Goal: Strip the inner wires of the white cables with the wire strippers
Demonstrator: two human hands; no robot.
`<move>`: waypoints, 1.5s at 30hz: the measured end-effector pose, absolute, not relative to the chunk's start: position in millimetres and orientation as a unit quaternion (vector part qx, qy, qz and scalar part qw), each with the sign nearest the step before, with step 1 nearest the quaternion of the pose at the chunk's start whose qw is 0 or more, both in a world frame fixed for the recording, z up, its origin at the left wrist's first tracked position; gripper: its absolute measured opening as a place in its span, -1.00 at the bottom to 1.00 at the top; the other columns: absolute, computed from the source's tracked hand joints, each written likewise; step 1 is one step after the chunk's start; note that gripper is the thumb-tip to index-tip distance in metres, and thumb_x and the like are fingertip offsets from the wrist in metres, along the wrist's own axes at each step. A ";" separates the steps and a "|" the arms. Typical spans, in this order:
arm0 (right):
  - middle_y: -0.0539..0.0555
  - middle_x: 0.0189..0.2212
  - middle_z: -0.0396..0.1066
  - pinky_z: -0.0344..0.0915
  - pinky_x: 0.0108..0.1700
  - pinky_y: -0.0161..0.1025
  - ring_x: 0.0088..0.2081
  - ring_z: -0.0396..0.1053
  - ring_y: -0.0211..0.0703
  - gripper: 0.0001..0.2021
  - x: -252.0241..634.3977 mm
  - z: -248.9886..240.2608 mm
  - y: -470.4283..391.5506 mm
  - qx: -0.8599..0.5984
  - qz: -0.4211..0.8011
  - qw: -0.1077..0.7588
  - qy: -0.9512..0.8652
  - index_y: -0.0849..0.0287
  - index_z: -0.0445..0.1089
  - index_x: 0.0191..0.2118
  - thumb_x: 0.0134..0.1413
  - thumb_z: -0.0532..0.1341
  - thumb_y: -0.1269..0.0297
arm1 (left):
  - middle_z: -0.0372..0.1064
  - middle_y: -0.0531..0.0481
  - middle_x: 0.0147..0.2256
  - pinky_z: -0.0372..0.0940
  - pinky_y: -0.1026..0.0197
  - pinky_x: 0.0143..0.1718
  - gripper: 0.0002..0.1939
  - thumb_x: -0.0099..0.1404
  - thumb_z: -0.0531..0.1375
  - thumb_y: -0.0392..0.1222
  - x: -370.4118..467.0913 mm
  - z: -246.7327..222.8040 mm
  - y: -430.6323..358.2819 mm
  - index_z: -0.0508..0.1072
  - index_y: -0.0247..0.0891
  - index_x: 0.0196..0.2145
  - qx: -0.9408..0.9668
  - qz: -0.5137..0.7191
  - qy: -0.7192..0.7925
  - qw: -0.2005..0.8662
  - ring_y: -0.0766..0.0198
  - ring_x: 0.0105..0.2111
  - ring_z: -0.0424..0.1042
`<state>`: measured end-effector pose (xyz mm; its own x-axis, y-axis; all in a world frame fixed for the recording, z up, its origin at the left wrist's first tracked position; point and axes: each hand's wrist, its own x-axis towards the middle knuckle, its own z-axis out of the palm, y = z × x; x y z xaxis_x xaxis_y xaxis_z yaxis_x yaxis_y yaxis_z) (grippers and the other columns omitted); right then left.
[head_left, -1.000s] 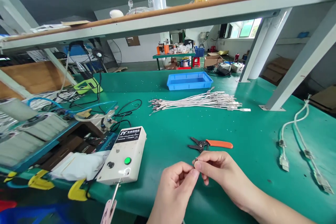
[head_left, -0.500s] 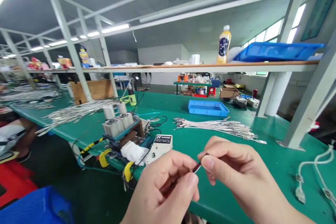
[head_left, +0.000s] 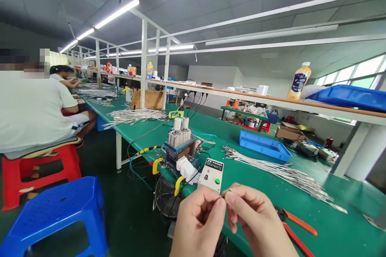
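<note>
My left hand (head_left: 199, 221) and my right hand (head_left: 256, 213) meet fingertip to fingertip above the front of the green table (head_left: 238, 180). Each pinches a thin wire (head_left: 223, 197), of which only a sliver shows between the fingers. Right beyond my left fingertips stands a small white control box (head_left: 212, 174) with a green button. Pliers (head_left: 301, 223) with orange-red handles lie beside my right hand, their jaws partly hidden by it. Behind the hands stretches a bundle of white cables (head_left: 280, 172).
A pneumatic press (head_left: 181, 146) with grey cylinders is left of the box. Beyond the cables sits a blue tray (head_left: 265, 147). Left of the table are a blue stool (head_left: 57, 209), a floor fan (head_left: 167, 198) and a seated person (head_left: 33, 108). An overhead shelf carries a juice bottle (head_left: 299, 81).
The view has swung left, bringing the seated person and stools in. Both hands have drawn closer together, so less of the wire shows. The pliers now appear beside my right hand.
</note>
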<state>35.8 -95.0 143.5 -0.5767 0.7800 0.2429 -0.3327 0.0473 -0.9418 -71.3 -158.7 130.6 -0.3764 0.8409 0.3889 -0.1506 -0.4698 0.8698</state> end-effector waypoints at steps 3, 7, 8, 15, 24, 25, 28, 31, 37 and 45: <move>0.03 -0.64 0.22 0.21 -0.55 -0.37 -0.58 0.18 -0.32 -0.65 29.1 134.5 -91.0 -0.198 0.700 0.397 -0.559 0.24 0.49 -0.57 -0.08 0.41 0.03 | 0.16 0.08 -0.66 0.13 0.36 -0.58 -0.66 0.15 0.31 -0.01 -73.6 125.3 -150.8 0.40 -0.31 -0.58 0.378 0.762 0.362 0.383 0.44 -0.66 0.07; 0.04 -0.63 0.24 0.23 -0.54 -0.37 -0.57 0.19 -0.31 -0.69 26.1 120.4 -81.4 -0.212 0.709 0.395 -0.545 0.22 0.56 -0.46 -0.08 0.41 0.03 | -0.01 0.18 -0.69 0.16 0.35 -0.60 -0.63 0.07 0.37 0.02 -75.4 118.3 -138.7 0.38 -0.31 -0.60 0.317 0.763 0.343 0.447 0.50 -0.69 -0.12; 0.04 -0.64 0.24 0.23 -0.54 -0.37 -0.57 0.20 -0.31 -0.71 25.8 116.6 -78.4 -0.219 0.703 0.398 -0.547 0.21 0.57 -0.45 -0.08 0.41 0.04 | -0.01 0.17 -0.69 0.18 0.35 -0.59 -0.63 0.07 0.37 0.02 -75.7 116.1 -135.6 0.38 -0.30 -0.60 0.311 0.760 0.345 0.454 0.49 -0.70 -0.07; 0.01 -0.56 0.28 0.23 -0.50 -0.38 -0.58 0.26 -0.35 -0.83 18.8 92.9 -58.4 -0.257 0.671 0.422 -0.552 0.15 0.58 -0.44 -0.04 0.41 0.14 | 0.31 0.01 -0.62 0.20 0.35 -0.50 -0.61 0.18 0.30 0.03 -82.4 95.4 -117.2 0.36 -0.33 -0.57 0.343 0.732 0.405 0.426 0.35 -0.58 0.31; 0.03 -0.65 0.27 0.21 -0.49 -0.37 -0.58 0.21 -0.33 -0.68 -13.9 83.2 -40.7 -0.292 0.722 0.379 -0.500 0.23 0.50 -0.57 -0.14 0.44 0.06 | 0.31 0.01 -0.61 0.23 0.32 -0.47 -0.65 0.20 0.27 0.00 -107.5 74.4 -100.7 0.35 -0.31 -0.56 0.303 0.724 0.444 0.431 0.35 -0.59 0.28; 0.03 -0.65 0.28 0.22 -0.47 -0.36 -0.57 0.22 -0.32 -0.68 -15.9 81.7 -38.6 -0.301 0.701 0.377 -0.524 0.23 0.49 -0.58 -0.12 0.43 0.06 | 0.32 0.01 -0.60 0.22 0.33 -0.47 -0.67 0.21 0.26 -0.03 -110.6 72.4 -99.7 0.36 -0.32 -0.55 0.305 0.721 0.457 0.422 0.34 -0.57 0.31; 0.03 -0.62 0.31 0.22 -0.45 -0.34 -0.56 0.23 -0.32 -0.71 -20.7 78.1 -33.6 -0.317 0.656 0.361 -0.582 0.22 0.53 -0.51 -0.08 0.41 0.06 | 0.31 0.02 -0.61 0.18 0.36 -0.49 -0.68 0.24 0.23 -0.08 -120.1 67.6 -98.5 0.35 -0.32 -0.56 0.306 0.715 0.475 0.411 0.36 -0.56 0.31; 0.04 -0.59 0.33 0.21 -0.46 -0.35 -0.55 0.22 -0.32 -0.74 -25.7 77.6 -31.8 -0.317 0.644 0.343 -0.606 0.21 0.56 -0.46 -0.02 0.38 0.08 | 0.31 0.03 -0.59 0.18 0.38 -0.48 -0.69 0.25 0.22 -0.08 -128.1 64.9 -100.2 0.36 -0.32 -0.55 0.314 0.703 0.467 0.435 0.38 -0.55 0.30; 0.02 -0.62 0.25 0.18 -0.52 -0.36 -0.56 0.21 -0.30 -0.70 -35.9 78.0 -36.8 -0.298 0.648 0.324 -0.622 0.22 0.49 -0.51 0.02 0.35 0.07 | 0.25 0.05 -0.60 0.08 0.41 -0.52 -0.65 0.21 0.26 -0.04 -132.2 59.4 -110.6 0.36 -0.35 -0.56 0.268 0.725 0.494 0.398 0.44 -0.57 0.19; 0.02 -0.61 0.27 0.19 -0.52 -0.36 -0.57 0.21 -0.33 -0.71 -48.5 58.5 -56.1 -0.268 0.695 0.290 -0.601 0.20 0.50 -0.47 0.00 0.36 0.04 | -0.03 0.20 -0.68 -0.04 0.45 -0.66 -0.56 0.23 0.23 0.15 -134.6 40.6 -145.7 0.29 -0.31 -0.48 0.232 0.745 0.475 0.407 0.51 -0.68 -0.07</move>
<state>-48.5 -56.1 58.5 -0.6880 0.7253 -0.0225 -0.0815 -0.1081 -0.9908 -134.6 -145.7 40.6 -0.5607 0.8270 -0.0410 -0.3860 -0.2173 0.8965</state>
